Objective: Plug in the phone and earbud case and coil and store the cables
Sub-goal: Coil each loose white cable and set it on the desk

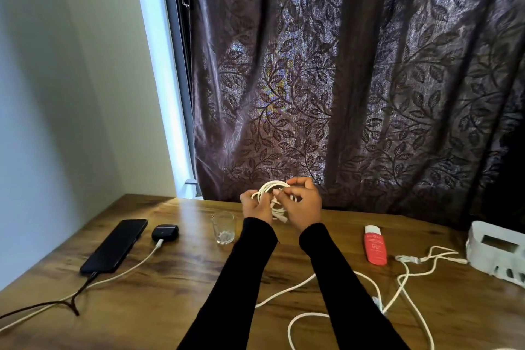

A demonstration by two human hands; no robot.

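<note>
Wooden desk (176,287) before a leaf-patterned curtain (355,79). Both black-sleeved arms reach forward, raised above the desk; the left hand (255,205) and right hand (302,204) curl their fingers round a white coil (271,187), its loops standing between them and above the fingers. At left lie the phone (115,246) and earbud case (164,232), each plugged in. Loose white cables (397,290) sprawl at right near a red tube (375,248) marked "BB".
</note>
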